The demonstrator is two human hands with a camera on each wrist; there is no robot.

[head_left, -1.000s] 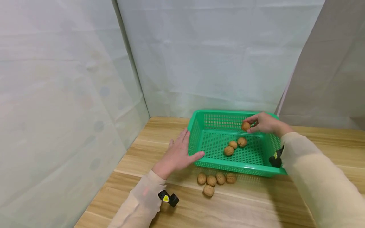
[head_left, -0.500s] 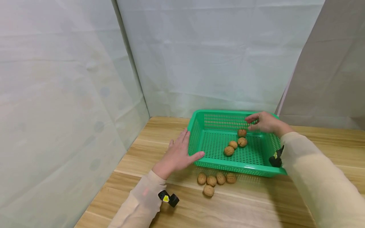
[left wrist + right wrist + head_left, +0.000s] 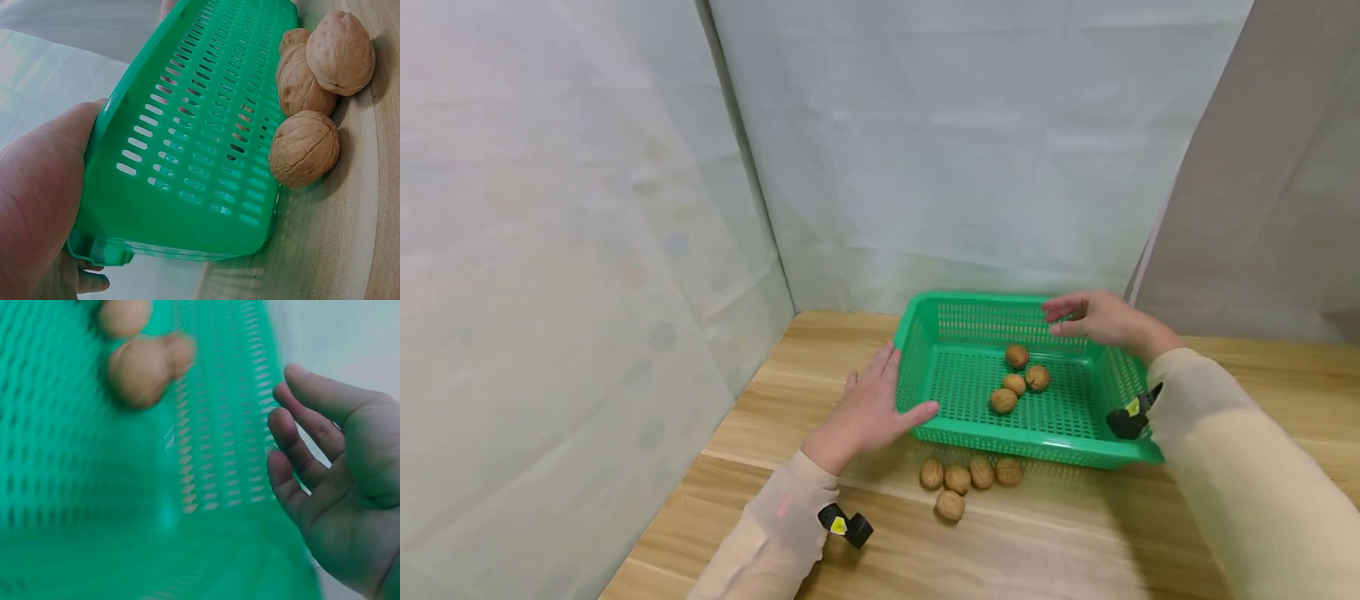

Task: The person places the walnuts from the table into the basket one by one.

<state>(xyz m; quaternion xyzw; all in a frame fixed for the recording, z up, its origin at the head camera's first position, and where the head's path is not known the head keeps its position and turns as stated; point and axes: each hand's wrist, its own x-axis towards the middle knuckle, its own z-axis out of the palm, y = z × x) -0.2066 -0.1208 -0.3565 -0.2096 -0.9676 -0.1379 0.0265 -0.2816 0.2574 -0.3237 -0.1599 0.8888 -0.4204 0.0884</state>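
A green plastic basket [image 3: 970, 430] with slotted walls holds several walnuts [image 3: 1003, 401] near its middle. At the basket's front left corner lies my left hand [image 3: 867, 411], fingers straight along the left wall and thumb by the front rim. The left wrist view shows that hand [image 3: 37, 187] against the rim, some fingers partly hidden beneath it. Over the back right part of the basket hangs my right hand [image 3: 1101, 318], its fingers loosely bent and apart, nothing between them. In the right wrist view this hand [image 3: 337, 456] is bare, with blurred walnuts [image 3: 139, 372] beyond.
Several more walnuts [image 3: 950, 505] lie on the wooden table [image 3: 1037, 550] just in front of the basket. White cloth [image 3: 970, 150] hangs close behind the basket, and another sheet [image 3: 587, 250] borders the table's left side.
My right hand has let go of a walnut, which dropped into the basket and rolled left beside the others. The fingers have spread apart. My left hand has stayed at the corner.
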